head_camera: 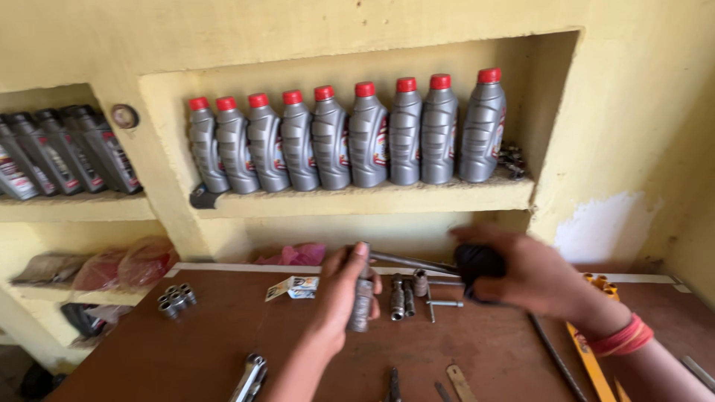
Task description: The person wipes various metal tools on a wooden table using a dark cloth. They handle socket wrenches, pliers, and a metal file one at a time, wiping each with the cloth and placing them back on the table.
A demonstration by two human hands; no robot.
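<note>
I see the left hand (339,294) near the centre of the frame, its fingers closed round a grey metal cylinder (362,301) held upright above the counter (201,342); the hand covers part of it, and motion blur keeps me from telling just what kind of part it is. To its right, the right hand (532,275) has its fingers wrapped tight on the black handle (478,266) of a tool whose thin steel shaft (410,261) runs left toward the cylinder; whether the tip touches it I cannot tell. Just beyond, lower centre, a few short metal sockets (402,294) stand on the brown counter, with a cluster of small metal sleeves (176,300) at the left and a small printed box (293,288) between. A wrench (249,378) and other flat tools are cut off at the bottom edge, and a yellow tool (588,350) is partly hidden under the right wrist. Across the upper middle, a row of grey bottles with red caps (350,138) fills a wall shelf; darker bottles (63,152) at upper left are cropped.
</note>
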